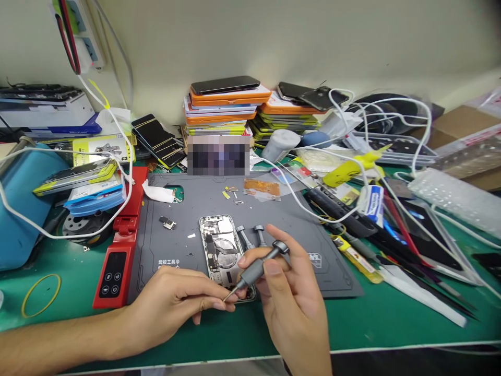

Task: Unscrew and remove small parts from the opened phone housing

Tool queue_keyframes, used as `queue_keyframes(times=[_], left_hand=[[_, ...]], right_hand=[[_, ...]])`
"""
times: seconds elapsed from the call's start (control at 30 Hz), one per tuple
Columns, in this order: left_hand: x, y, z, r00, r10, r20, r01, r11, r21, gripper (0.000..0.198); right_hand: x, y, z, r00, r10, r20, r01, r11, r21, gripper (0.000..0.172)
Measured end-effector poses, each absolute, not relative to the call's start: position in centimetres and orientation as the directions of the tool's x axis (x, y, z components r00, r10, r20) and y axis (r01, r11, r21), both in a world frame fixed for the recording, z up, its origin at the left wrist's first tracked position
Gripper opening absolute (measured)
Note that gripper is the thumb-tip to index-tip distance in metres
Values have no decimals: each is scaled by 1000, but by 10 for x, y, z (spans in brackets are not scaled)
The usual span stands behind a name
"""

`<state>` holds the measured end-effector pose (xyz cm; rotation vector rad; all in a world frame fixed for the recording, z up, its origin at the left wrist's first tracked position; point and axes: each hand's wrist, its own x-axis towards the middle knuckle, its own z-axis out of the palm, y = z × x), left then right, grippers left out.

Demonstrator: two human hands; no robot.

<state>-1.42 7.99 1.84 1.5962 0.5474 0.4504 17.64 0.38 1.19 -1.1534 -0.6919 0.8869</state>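
My right hand (291,292) is closed around a grey precision screwdriver (252,271), which slants down to the left. The shaft's tip meets the pinched thumb and forefinger of my left hand (176,292); whatever sits between those fingertips is too small to make out. Just behind them lies an opened phone (223,245) with its inner parts showing, its lower end partly covered by my hands. To the right of the phone, two more grey screwdrivers (245,237) rest on the dark grey work mat (168,198).
Small metal parts (231,193) and a small dark module (167,223) lie on the mat. A red device with touch buttons (113,274) borders it at left. Tweezers, a yellow-handled tool and white cables (391,183) crowd the right. Stacked orange cases (227,99) stand behind.
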Motion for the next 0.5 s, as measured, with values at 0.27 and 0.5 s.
queue_keyframes(times=[0.27,0.5], left_hand=[[-13,82,19,824,566,-1,100,-143,985,26],[-13,73,10,905,112,411,-30,-945,324,30]], right_hand=[[183,2,11,453,889,-73,-390,124,-912,37],[172,1,9,676,690,260,39,319,-947,46]])
